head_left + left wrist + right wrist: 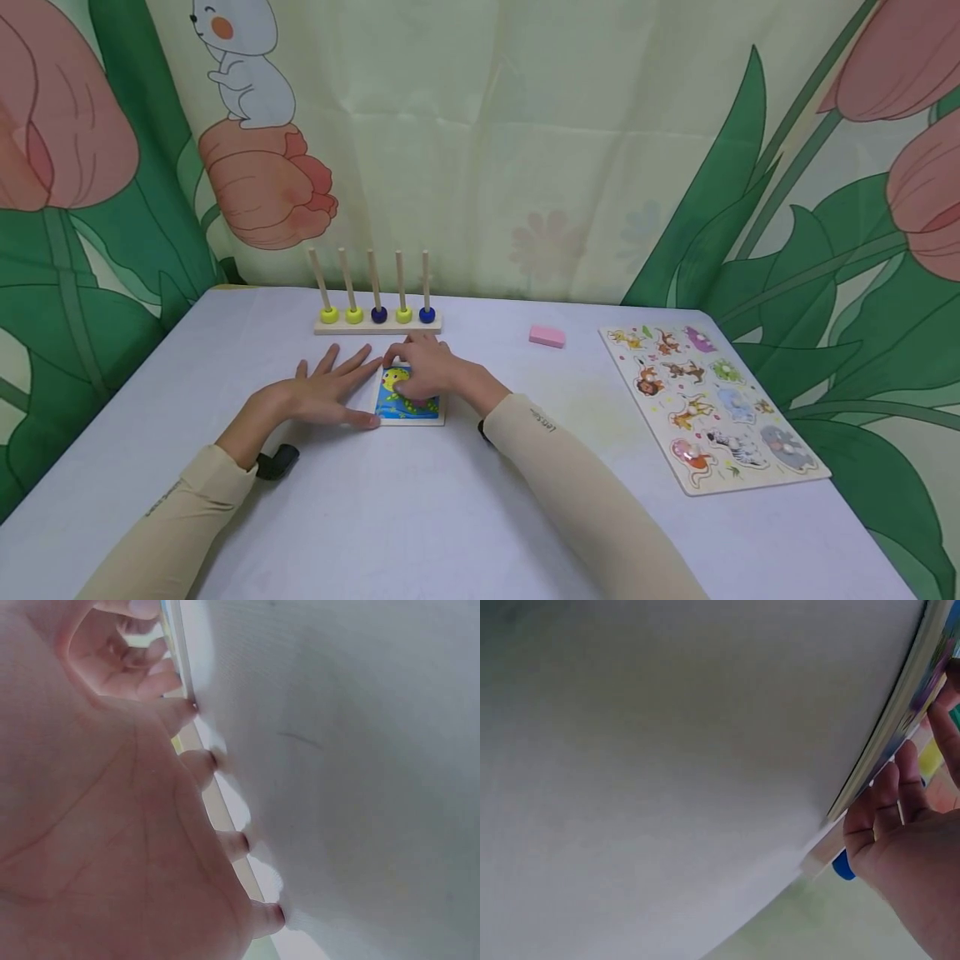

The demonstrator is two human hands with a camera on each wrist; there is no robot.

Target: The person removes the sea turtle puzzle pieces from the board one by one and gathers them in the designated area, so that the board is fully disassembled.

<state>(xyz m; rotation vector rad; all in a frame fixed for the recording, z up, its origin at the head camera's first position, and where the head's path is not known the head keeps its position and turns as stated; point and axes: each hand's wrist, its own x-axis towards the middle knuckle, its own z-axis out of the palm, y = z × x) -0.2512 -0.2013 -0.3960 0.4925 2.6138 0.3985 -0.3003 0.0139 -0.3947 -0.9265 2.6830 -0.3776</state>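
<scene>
A small puzzle board [390, 410] with a blue picture and a yellow cartoon figure lies flat at the middle of the table. My left hand [318, 396] is spread beside it, its thumb at the near left corner and its index fingertip at the upper left edge. In the left wrist view the left fingertips [199, 765] rest on the cloth. My right hand [427, 367] bends over the board, covering its upper right. Its thumb and index finger [943, 735] meet the picture, other fingers bend at the board's edge; I cannot tell whether they pinch a piece.
Behind the board stands a wooden peg rack [375, 327] with yellow and dark blue beads on its pegs. A pink block [547, 336] lies to the right of it. An animal puzzle board [667, 429] lies at the table's right edge. A printed curtain [480, 167] hangs behind.
</scene>
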